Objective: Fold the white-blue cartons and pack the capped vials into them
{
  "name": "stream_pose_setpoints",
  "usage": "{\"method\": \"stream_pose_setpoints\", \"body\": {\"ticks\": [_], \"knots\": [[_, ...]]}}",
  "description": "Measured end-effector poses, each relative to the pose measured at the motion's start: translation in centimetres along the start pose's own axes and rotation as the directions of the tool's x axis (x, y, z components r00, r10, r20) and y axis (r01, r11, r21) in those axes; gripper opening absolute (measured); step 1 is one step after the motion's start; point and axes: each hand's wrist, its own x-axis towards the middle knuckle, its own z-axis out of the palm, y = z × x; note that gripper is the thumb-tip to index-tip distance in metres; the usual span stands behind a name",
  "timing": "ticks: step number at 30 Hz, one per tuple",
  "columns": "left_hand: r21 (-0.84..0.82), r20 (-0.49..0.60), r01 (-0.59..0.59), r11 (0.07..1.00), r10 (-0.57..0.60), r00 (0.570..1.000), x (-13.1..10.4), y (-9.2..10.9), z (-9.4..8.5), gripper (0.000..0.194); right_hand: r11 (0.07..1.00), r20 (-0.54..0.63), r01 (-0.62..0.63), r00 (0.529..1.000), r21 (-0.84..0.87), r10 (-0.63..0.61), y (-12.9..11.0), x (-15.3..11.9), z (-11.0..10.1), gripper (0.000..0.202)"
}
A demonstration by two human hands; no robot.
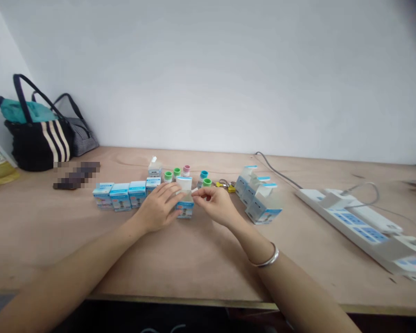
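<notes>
A small blue and white carton (185, 210) stands upright on the table before me, its lid flap raised. My left hand (159, 206) holds it from the left, fingers reaching over its upper edge and side. On the other side, the thumb and fingers of my right hand (213, 201) pinch a white side flap at the carton's top; a silver bangle is on that wrist. What lies inside the carton is hidden. Just behind it are small bottles with a green cap (168, 175), a pink cap (186, 169) and a blue cap (204, 174).
Closed cartons (120, 197) form a row at left, and open cartons (260, 203) stand at right. Behind is another open carton (154, 167). Yellow-and-metal items (230, 187) lie near my right hand. A power strip (353, 226) with cables, bags (41, 143) and a dark, blurred-out object (76, 175) are farther out.
</notes>
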Motion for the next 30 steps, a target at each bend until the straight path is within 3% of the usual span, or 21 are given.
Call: {"method": "stream_pose_setpoints", "body": {"ticks": [2, 4, 8, 13, 17, 22, 25, 28, 30], "knots": [[-0.055, -0.028, 0.012, 0.998, -0.013, 1.000, -0.2, -0.3, 0.1, 0.032, 0.997, 0.011, -0.044, 0.999, 0.062, 0.044, 0.6, 0.1, -0.2, 0.017], [-0.109, -0.050, 0.033, 0.994, -0.039, 0.998, -0.3, -0.3, 0.3, 0.024, 0.999, -0.037, -0.040, 0.999, 0.003, 0.040, 1.2, 0.5, -0.7, 0.022], [-0.163, -0.041, 0.054, 0.985, -0.061, 0.997, -0.5, -0.2, 0.8, 0.015, 0.962, -0.211, -0.031, 0.977, -0.270, -0.028, 2.7, 1.4, -2.0, 0.022], [-0.115, -0.032, 0.043, 0.992, -0.047, 0.998, -0.7, -0.1, 1.0, 0.017, 0.832, -0.220, -0.064, 0.973, -0.552, -0.071, 4.4, 2.0, -1.6, 0.031], [-0.060, 0.007, 0.022, 0.998, -0.022, 1.000, -0.7, 0.2, 0.4, 0.017, 0.828, -0.229, -0.100, 0.973, -0.552, -0.035, 5.1, 2.2, -0.3, 0.035], [-0.075, 0.039, 0.029, 0.997, -0.026, 0.999, -0.5, 0.5, 0.0, 0.016, 0.897, -0.301, -0.129, 0.954, -0.424, -0.005, 5.5, 2.8, 0.2, 0.027], [-0.118, 0.049, 0.073, 0.990, -0.067, 0.997, -0.5, 0.5, 0.3, 0.015, 0.952, -0.409, -0.005, 0.904, -0.305, -0.126, 4.5, 2.8, -0.4, 0.034], [-0.174, 0.038, 0.102, 0.979, -0.097, 0.995, -0.5, 0.2, 0.7, 0.014, 0.950, -0.551, 0.183, 0.780, -0.253, -0.297, 2.4, 2.0, -1.3, 0.036], [-0.215, 0.015, 0.120, 0.969, -0.119, 0.993, -0.5, 0.1, 0.9, 0.016, 0.917, -0.530, 0.315, 0.749, -0.243, -0.398, 0.8, 1.3, -1.6, 0.034]]}}
